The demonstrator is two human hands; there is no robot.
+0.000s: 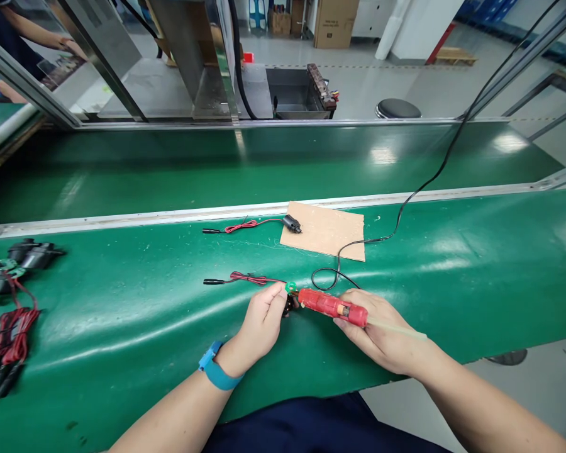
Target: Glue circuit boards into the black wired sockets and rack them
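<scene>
My right hand (382, 327) is closed around a red hot glue gun (327, 304), whose pale glue stick (399, 327) sticks out behind. The gun's nozzle points left and meets a small green part (290, 287). My left hand (266, 314), wearing a blue wristband (217, 368), pinches at that green part and a black piece (288, 306) below it, largely hidden by the fingers. From there a red and black cable (249, 277) runs left to a black plug (214, 282).
Beyond my hands, a similar black part (292, 223) with its cable lies on a cardboard sheet (332, 229). The black power cord (424, 182) loops up to the right. Several black parts (33, 255) with bundled cables (9, 346) lie left. A co-worker's arm (38, 31) shows top left.
</scene>
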